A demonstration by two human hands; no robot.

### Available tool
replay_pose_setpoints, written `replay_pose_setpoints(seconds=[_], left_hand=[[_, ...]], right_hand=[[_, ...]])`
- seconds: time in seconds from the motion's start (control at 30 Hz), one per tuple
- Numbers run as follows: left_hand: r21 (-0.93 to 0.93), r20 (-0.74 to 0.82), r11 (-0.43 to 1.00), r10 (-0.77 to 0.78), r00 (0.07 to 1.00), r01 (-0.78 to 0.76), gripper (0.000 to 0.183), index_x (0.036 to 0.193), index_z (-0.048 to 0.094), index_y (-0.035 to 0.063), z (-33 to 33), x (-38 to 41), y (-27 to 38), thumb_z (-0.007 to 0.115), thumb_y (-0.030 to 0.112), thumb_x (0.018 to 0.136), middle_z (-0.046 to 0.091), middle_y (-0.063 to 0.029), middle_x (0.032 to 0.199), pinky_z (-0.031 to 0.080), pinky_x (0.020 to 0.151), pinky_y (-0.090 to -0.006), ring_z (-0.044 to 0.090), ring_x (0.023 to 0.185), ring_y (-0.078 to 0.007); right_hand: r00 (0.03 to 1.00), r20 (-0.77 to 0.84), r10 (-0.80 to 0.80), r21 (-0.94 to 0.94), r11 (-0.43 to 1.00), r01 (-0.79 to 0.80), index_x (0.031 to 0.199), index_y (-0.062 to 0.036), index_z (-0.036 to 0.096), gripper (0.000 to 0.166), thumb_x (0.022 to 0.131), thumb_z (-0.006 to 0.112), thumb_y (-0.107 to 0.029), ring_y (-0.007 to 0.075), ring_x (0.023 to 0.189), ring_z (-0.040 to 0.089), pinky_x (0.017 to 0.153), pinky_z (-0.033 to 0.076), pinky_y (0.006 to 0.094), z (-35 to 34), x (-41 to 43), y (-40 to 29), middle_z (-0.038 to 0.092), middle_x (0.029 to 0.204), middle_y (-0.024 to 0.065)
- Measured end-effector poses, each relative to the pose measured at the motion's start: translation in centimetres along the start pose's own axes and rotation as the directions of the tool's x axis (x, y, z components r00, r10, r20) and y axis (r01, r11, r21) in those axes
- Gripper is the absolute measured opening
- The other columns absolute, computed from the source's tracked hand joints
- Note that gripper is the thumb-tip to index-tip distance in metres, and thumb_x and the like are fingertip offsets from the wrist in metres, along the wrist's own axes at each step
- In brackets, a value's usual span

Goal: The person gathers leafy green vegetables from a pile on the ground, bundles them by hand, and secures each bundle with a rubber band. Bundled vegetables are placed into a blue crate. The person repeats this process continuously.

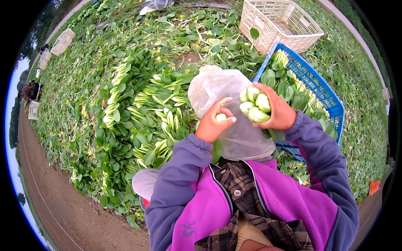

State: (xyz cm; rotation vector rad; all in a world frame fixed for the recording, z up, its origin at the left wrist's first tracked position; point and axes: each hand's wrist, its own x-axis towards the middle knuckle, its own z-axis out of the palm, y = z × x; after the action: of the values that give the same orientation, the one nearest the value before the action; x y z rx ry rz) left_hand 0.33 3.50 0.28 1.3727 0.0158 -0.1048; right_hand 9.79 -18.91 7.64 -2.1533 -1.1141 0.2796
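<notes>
My right hand (276, 108) grips a bunch of green bok choy (256, 105), its pale stem bases facing left. In my left hand (216, 119) is a single bok choy (220, 117), its white base showing between thumb and fingers. Both hands are over a translucent plastic bag (241, 141) spread across my lap. Right of the bag stands a blue plastic crate (334, 109) with rows of bunched bok choy (298, 94), some with reddish bands. Cut bok choy (157, 116) lies in a long heap on the ground at the left.
An off-white plastic crate (267, 40) with nothing seen inside touches the blue crate's far end. More pale crates (62, 41) stand at the far left, near a dark figure or load. Loose leaves cover the ground, and a dirt track (62, 213) curves along the lower left.
</notes>
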Motion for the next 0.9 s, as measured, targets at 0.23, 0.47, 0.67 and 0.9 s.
replay_pose_setpoints(seconds=[0.23,0.47,0.67,0.9], left_hand=[[0.13,-0.066,0.963,0.247,0.967,-0.237,0.045,0.116,0.049,0.0069,4.2,1.5,-2.2,0.074,0.007,0.078,0.055,-0.0012,0.099,0.046,0.072,-0.0233,0.053,0.08,-0.0078],[0.125,-0.238,0.992,0.021,0.971,0.01,0.056,0.128,0.043,0.0061,1.0,0.3,-3.4,0.071,0.018,0.081,0.051,-0.0082,0.11,0.044,0.081,-0.0273,0.05,0.095,-0.0131],[-0.482,-0.21,0.874,-0.047,0.977,-0.061,0.043,0.129,0.046,0.001,2.5,-1.4,1.7,0.058,0.006,0.088,0.055,-0.008,0.112,0.041,0.093,-0.0278,0.053,0.101,-0.0143],[-0.245,-0.216,0.969,-0.01,0.976,-0.044,0.036,0.113,0.055,0.001,4.8,1.0,-0.1,0.072,0.009,0.082,0.059,-0.0032,0.098,0.049,0.074,-0.0231,0.058,0.082,-0.0095]], right_hand=[[0.988,0.154,-0.009,0.147,0.989,-0.013,0.142,-0.0056,0.024,0.104,0.061,0.085,-0.025,0.0296,0.119,0.049,0.102,0.037,0.0372,-1.9,1.1,0.8,0.045,0.13,0.0182],[0.973,0.228,0.046,0.246,0.964,-0.104,0.143,-0.0056,0.023,0.106,0.061,0.086,-0.025,0.0251,0.121,0.046,0.104,0.034,0.0363,-2.5,2.0,0.8,0.045,0.129,0.014],[0.985,0.167,0.034,0.194,0.979,-0.066,0.142,-0.0051,0.023,0.102,0.063,0.085,-0.024,0.0256,0.118,0.049,0.102,0.037,0.0364,-2.1,1.3,0.7,0.05,0.124,0.0153],[0.948,0.317,0.017,0.353,0.926,-0.134,0.145,-0.0058,0.021,0.105,0.064,0.086,-0.024,0.0223,0.126,0.042,0.106,0.032,0.0355,-3.3,2.7,1.9,0.042,0.134,0.0126]])
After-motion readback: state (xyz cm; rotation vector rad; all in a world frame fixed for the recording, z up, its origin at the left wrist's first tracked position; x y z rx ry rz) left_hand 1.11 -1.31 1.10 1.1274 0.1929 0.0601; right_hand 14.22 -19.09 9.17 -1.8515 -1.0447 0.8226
